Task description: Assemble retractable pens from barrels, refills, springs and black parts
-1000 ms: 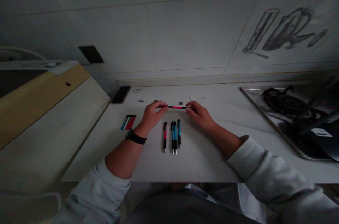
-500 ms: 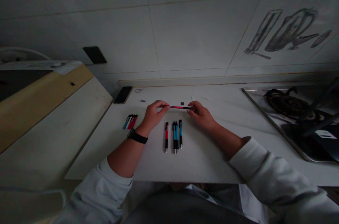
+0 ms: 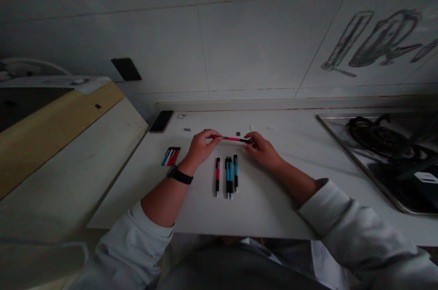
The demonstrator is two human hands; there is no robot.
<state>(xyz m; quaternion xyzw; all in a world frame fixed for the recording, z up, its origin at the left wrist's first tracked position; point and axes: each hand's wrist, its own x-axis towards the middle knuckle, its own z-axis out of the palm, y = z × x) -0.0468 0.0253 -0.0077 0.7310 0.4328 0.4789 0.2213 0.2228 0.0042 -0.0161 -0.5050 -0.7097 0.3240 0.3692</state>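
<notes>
Between my two hands a red and black pen (image 3: 232, 139) is held nearly level above the table. My left hand (image 3: 204, 145), with a black watch at the wrist, pinches its left end. The black right end sits in the fingers of my right hand (image 3: 260, 149), which hide its tip. Just below lie a red pen (image 3: 218, 177) and several blue pens (image 3: 229, 178), side by side with their metal tips toward me. Left of my left hand rest several blue, white and red pen parts (image 3: 170, 155) with black ends.
Along the back of the white table (image 3: 267, 208) lie a phone (image 3: 161, 121), a small ring (image 3: 181, 116), springs (image 3: 187, 129), a small dark piece (image 3: 238, 134) and clear pieces (image 3: 252, 128). A gas stove (image 3: 376, 144) borders the right; a wooden-edged panel (image 3: 85, 144) stands left.
The view has shifted slightly, so everything appears a little further right. Both hands keep hold of the red and black pen, which tilts slightly more down to the right.
</notes>
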